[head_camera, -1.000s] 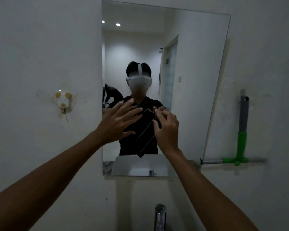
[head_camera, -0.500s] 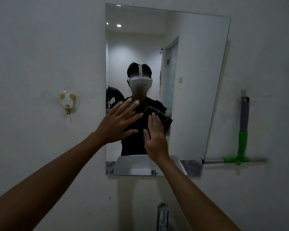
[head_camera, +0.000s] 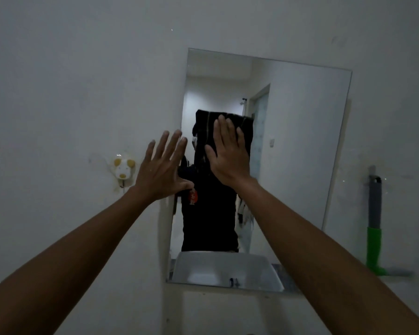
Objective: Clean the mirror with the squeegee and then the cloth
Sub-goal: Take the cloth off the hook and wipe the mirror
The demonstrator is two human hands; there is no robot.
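Note:
A rectangular frameless mirror [head_camera: 300,146] hangs on the white wall ahead of me. My right hand [head_camera: 228,153] lies flat on a dark striped cloth [head_camera: 246,128] and presses it against the glass, left of the mirror's middle. My left hand [head_camera: 161,170] is spread with fingers apart, its palm on the wall at the mirror's left edge, holding nothing. The squeegee [head_camera: 374,228], with a grey and green handle and its blade at the bottom, hangs on the wall to the right of the mirror.
A small dog-shaped wall hook [head_camera: 123,168] sits on the wall left of my left hand. The mirror's lower part reflects a white basin [head_camera: 215,269] and a person in dark clothes.
My right hand has pushed the cloth upward on the glass. My left hand has shifted left to the mirror's edge. The view has turned, so the mirror now sits lower and further right.

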